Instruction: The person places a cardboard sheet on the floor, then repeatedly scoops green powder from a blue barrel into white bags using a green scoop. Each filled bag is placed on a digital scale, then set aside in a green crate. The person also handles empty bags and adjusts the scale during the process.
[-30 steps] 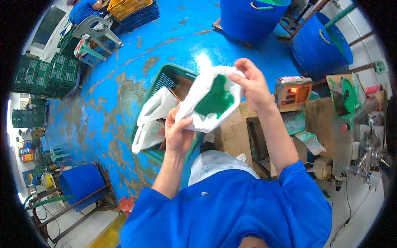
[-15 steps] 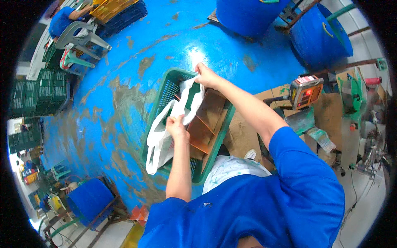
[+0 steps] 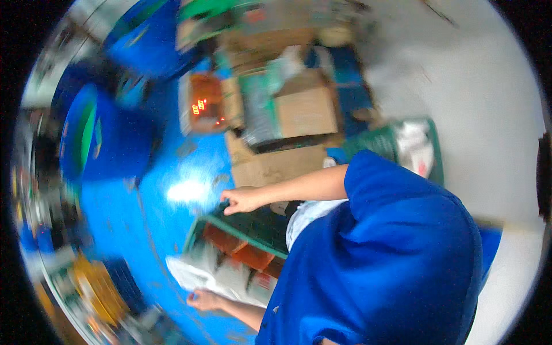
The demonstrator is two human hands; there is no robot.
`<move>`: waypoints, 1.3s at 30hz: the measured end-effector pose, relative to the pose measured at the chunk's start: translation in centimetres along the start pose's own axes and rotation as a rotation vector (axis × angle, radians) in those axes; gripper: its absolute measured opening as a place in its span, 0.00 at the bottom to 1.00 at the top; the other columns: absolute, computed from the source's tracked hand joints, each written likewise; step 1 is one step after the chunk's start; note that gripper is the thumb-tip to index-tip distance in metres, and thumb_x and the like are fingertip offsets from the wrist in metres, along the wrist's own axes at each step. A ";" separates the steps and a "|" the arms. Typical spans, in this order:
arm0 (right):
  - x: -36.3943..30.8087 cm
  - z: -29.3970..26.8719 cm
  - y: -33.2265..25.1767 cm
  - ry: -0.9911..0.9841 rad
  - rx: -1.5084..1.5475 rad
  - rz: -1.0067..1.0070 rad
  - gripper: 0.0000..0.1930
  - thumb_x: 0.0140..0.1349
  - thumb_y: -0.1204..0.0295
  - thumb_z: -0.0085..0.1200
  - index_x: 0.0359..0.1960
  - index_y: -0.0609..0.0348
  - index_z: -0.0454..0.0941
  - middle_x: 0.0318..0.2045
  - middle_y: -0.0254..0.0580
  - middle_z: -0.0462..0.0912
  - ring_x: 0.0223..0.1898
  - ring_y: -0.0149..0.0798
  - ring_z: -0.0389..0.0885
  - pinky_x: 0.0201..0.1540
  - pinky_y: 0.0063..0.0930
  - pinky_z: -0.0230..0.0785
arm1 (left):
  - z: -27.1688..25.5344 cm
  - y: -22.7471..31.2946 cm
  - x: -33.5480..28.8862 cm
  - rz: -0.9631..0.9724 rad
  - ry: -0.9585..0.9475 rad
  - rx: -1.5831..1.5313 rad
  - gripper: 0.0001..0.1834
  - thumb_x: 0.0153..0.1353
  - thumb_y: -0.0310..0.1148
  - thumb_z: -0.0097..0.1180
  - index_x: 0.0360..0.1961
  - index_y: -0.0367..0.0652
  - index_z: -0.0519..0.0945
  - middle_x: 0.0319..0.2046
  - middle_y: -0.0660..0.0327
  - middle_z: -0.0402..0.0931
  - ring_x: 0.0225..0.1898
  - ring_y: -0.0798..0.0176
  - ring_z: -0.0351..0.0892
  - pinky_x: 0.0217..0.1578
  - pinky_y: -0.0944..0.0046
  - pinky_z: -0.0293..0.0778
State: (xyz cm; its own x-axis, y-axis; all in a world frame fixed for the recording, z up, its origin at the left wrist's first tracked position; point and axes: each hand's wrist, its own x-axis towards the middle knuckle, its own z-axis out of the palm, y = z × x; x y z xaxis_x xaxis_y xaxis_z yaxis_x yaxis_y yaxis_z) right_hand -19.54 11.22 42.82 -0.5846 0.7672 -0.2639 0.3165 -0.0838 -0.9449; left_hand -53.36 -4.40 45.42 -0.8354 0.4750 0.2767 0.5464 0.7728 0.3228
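A green plastic basket stands in front of me, tilted in the picture and blurred. Reddish-brown dividers show inside it. A white plastic bag lies along its left side, spread over the edge. My left hand is at the outer side of the bag, fingers curled; whether it still grips the plastic cannot be made out. Over the basket's far right corner, my right hand has its fingers curled down at a dark green edge. What it holds there is lost in the blur.
A device with a lit red display stands beyond my right hand, beside an open cardboard box. Blue tubs stand at the far left. A green crate with white bags is at my right. Yellow crates are lower left.
The view has swung to the right. My right hand has left the white bag's handle and moved to the basket's corner. The bag has sunk lower, toward the basket's left side.
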 end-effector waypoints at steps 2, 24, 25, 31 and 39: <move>-4.5 -6.2 5.0 0.448 0.263 0.146 0.19 0.59 0.59 0.51 0.44 0.59 0.67 0.32 0.40 0.74 0.33 0.34 0.70 0.35 0.32 0.65 | 0.4 4.2 3.3 0.037 -0.020 -0.062 0.11 0.54 0.37 0.52 0.37 0.45 0.72 0.33 0.53 0.75 0.28 0.47 0.75 0.28 0.51 0.72; -37.6 -25.1 16.2 1.620 1.339 -0.118 0.04 0.51 0.71 0.50 0.28 0.55 0.70 0.28 0.38 0.75 0.29 0.34 0.74 0.33 0.33 0.71 | 1.1 41.1 -24.7 0.943 -1.438 -0.223 0.11 0.56 0.34 0.55 0.37 0.40 0.76 0.26 0.57 0.78 0.26 0.62 0.77 0.28 0.66 0.71; -35.0 -24.8 13.9 1.485 1.295 -0.075 0.05 0.52 0.70 0.50 0.28 0.55 0.70 0.29 0.37 0.75 0.29 0.34 0.74 0.35 0.34 0.71 | 1.6 41.3 -26.2 0.893 -1.571 -0.383 0.12 0.56 0.35 0.55 0.37 0.39 0.76 0.26 0.58 0.77 0.26 0.62 0.77 0.29 0.66 0.72; -14.4 -16.9 5.6 0.860 1.316 0.365 0.19 0.62 0.55 0.43 0.41 0.60 0.73 0.37 0.40 0.76 0.38 0.37 0.74 0.42 0.35 0.68 | 4.9 40.2 -27.4 -0.437 -1.875 -0.798 0.19 0.63 0.42 0.46 0.48 0.39 0.71 0.42 0.56 0.75 0.40 0.59 0.75 0.43 0.57 0.73; -7.4 -23.3 1.0 1.098 0.153 0.252 0.26 0.63 0.53 0.40 0.27 0.69 0.74 0.24 0.60 0.76 0.30 0.55 0.76 0.34 0.40 0.67 | 7.8 45.9 -21.6 0.033 -1.187 -1.089 0.13 0.61 0.39 0.50 0.33 0.38 0.74 0.29 0.61 0.74 0.28 0.67 0.71 0.30 0.67 0.69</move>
State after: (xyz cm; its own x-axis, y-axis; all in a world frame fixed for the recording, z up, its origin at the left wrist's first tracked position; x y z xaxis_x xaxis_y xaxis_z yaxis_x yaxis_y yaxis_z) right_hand 2.56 20.28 48.40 0.4775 0.8537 -0.2079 0.1939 -0.3332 -0.9227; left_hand -10.73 24.06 47.15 -0.1130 0.9266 -0.3587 -0.0875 0.3504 0.9325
